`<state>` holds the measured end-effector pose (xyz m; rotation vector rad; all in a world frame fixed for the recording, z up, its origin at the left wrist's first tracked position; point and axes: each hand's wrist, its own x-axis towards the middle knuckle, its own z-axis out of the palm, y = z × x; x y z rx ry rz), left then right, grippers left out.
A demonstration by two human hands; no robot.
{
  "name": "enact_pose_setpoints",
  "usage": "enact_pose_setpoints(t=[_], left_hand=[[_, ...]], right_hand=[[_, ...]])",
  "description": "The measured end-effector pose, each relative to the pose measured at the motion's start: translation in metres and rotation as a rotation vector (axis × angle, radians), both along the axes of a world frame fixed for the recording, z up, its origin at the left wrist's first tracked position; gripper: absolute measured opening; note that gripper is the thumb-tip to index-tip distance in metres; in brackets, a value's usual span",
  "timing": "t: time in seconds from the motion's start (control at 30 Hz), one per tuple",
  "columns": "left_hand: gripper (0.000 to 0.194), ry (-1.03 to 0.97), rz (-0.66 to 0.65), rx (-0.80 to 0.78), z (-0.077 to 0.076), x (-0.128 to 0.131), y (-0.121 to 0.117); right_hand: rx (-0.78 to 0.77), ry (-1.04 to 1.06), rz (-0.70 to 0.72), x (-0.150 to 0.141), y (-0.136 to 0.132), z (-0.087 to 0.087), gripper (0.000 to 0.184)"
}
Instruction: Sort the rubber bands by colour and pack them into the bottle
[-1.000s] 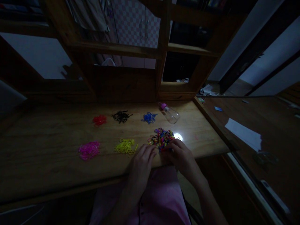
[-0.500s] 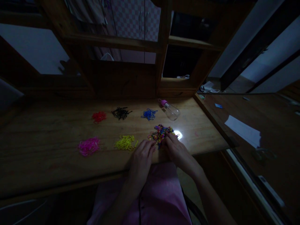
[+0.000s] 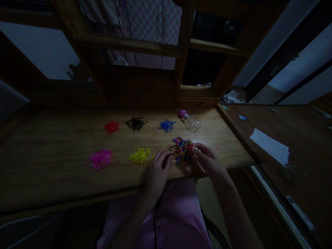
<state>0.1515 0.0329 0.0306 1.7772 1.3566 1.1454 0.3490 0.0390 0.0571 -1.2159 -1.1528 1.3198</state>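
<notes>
A mixed pile of coloured rubber bands (image 3: 181, 147) lies near the front edge of the wooden desk. My left hand (image 3: 159, 169) is at the pile's left side, thumb and forefinger pinched together; what sits between them is too small to make out. On the pile's right side, my right hand (image 3: 209, 159) pinches a red rubber band (image 3: 191, 148) at the fingertips. Left of my hands are single-colour piles: yellow bands (image 3: 140, 156) closest, then pink bands (image 3: 100, 159). Behind them lie red bands (image 3: 111, 127), black bands (image 3: 135, 123) and blue bands (image 3: 166, 125).
A clear bottle with a pink cap (image 3: 192, 123) lies on its side behind the mixed pile. Wooden shelving (image 3: 140, 88) rises along the desk's back. On a lower surface at right are a white paper sheet (image 3: 270, 145) and a small blue card (image 3: 243, 118).
My right hand has shifted slightly right and opened out from the pile, with red now showing at its fingertips. My left hand stays at the pile's left edge. The view has shifted slightly.
</notes>
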Motion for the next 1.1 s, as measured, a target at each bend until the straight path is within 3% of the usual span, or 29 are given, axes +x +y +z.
enact_pose_setpoints(t=[0.1, 0.27, 0.5, 0.67, 0.77, 0.87, 1.0, 1.1], left_hand=[[0.018, -0.018, 0.007, 0.001, 0.0, -0.001, 0.001], [0.015, -0.031, -0.003, 0.015, 0.001, -0.002, 0.0], [0.016, 0.172, -0.26, 0.132, 0.002, 0.005, -0.01], [0.011, 0.419, -0.29, 0.169, 0.002, 0.02, -0.009], [0.009, 0.431, -0.268, 0.165, 0.003, 0.027, -0.007], [0.008, 0.154, -0.244, 0.06, 0.008, 0.026, -0.008], [0.012, -0.527, -0.201, -0.326, 0.015, 0.016, -0.011], [0.029, -0.928, -0.176, -0.588, 0.016, 0.011, -0.017]], right_hand=[[-0.092, 0.207, -0.032, 0.0, 0.006, 0.0, 0.024], [-0.114, 0.281, -0.079, 0.0, 0.011, 0.0, 0.025], [-0.004, 0.042, -0.132, 0.014, -0.007, -0.001, 0.018], [0.087, -0.129, -0.129, 0.02, -0.023, 0.005, 0.018], [0.116, -0.167, -0.145, 0.019, -0.03, 0.008, 0.017], [0.131, -0.204, -0.157, 0.018, -0.034, 0.01, 0.017], [0.148, -0.25, -0.194, 0.013, -0.041, 0.013, 0.016], [0.191, -0.357, -0.224, 0.002, -0.048, 0.021, 0.012]])
